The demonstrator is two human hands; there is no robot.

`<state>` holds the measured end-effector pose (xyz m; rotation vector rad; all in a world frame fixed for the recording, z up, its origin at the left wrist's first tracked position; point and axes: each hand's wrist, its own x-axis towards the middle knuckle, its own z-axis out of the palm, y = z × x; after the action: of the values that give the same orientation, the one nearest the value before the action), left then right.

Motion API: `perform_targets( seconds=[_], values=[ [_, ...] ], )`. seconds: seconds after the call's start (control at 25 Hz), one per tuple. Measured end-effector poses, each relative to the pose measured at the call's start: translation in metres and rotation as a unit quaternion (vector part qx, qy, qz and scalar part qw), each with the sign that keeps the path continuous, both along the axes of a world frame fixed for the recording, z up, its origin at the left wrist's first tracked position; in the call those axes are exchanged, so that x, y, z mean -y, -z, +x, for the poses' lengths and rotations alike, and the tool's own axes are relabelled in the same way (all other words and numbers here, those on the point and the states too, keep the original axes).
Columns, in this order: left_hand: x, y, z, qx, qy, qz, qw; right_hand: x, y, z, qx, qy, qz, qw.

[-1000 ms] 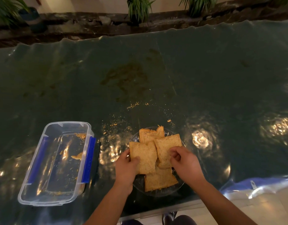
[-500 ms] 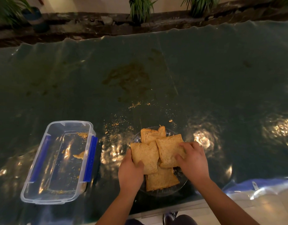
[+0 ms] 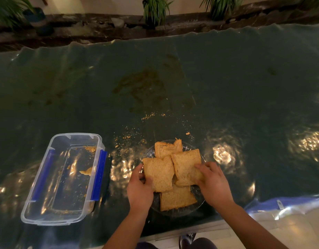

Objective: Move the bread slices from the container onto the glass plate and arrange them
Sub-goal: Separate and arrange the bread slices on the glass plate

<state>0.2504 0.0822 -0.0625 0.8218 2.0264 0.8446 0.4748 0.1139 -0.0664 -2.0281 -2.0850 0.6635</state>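
Several brown bread slices overlap on the round glass plate (image 3: pixel 198 203) near the table's front edge. My left hand (image 3: pixel 139 190) grips the left edge of the left slice (image 3: pixel 159 174). On the right slice (image 3: pixel 185 166) my right hand (image 3: pixel 213 183) rests, fingers pressing its right side. Another slice (image 3: pixel 166 149) lies at the plate's far side and one (image 3: pixel 175 199) at the near side, partly under the others. The clear plastic container (image 3: pixel 38 216) with blue side clips stands to the left, holding only crumbs and small scraps.
Crumbs (image 3: pixel 131 139) are scattered on the dark, glossy plastic table cover (image 3: pixel 227 97) beyond the plate. A blue and white lid-like piece (image 3: pixel 281 206) lies at the front right. Potted plants (image 3: pixel 155 9) line a ledge past the table's far edge.
My right hand has moved from the inner edge of the right slice to its right side. My left hand stays on the left slice, and the two top slices sit slightly wider apart.
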Motion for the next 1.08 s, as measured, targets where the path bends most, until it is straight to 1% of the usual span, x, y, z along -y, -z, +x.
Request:
perform_targets(
  seconds=[0.08, 0.16, 0.24, 0.32, 0.4, 0.48, 0.6, 0.72, 0.96, 1.04, 1.08],
  values=[
    [0.0, -0.003, 0.0, -0.019, 0.03, 0.008, 0.999, -0.001, -0.002, 0.002, -0.012, 0.004, 0.017, 1.0],
    [0.001, -0.007, 0.001, -0.053, 0.077, 0.011, 0.996, -0.011, -0.007, 0.001, -0.014, -0.025, 0.026, 0.999],
    [0.004, -0.009, 0.003, -0.103, 0.124, 0.0, 0.987, -0.028, -0.013, -0.005, 0.015, -0.117, -0.03, 0.993],
    [0.01, -0.009, 0.004, -0.155, 0.186, 0.0, 0.97, -0.047, -0.013, -0.011, 0.08, -0.223, -0.08, 0.968],
    [0.014, -0.008, 0.004, -0.178, 0.237, 0.003, 0.955, -0.059, -0.011, -0.013, 0.138, -0.292, -0.086, 0.942],
    [0.014, -0.008, 0.003, -0.184, 0.251, -0.006, 0.95, -0.064, -0.01, -0.013, 0.166, -0.327, -0.062, 0.928],
    [0.013, -0.005, 0.003, -0.185, 0.245, -0.002, 0.952, -0.063, -0.01, -0.011, 0.17, -0.349, -0.011, 0.922],
    [0.014, -0.003, 0.002, -0.188, 0.245, 0.006, 0.951, -0.057, -0.01, -0.009, 0.155, -0.338, 0.009, 0.928],
    [0.014, -0.003, 0.003, -0.186, 0.252, 0.005, 0.95, -0.049, -0.008, -0.01, 0.149, -0.328, -0.011, 0.933],
    [0.015, -0.005, 0.003, -0.184, 0.249, 0.011, 0.951, -0.051, -0.008, -0.01, 0.124, -0.318, -0.036, 0.939],
    [0.016, -0.006, 0.003, -0.183, 0.245, 0.014, 0.952, -0.052, -0.008, -0.011, 0.098, -0.297, -0.049, 0.949]
  ],
)
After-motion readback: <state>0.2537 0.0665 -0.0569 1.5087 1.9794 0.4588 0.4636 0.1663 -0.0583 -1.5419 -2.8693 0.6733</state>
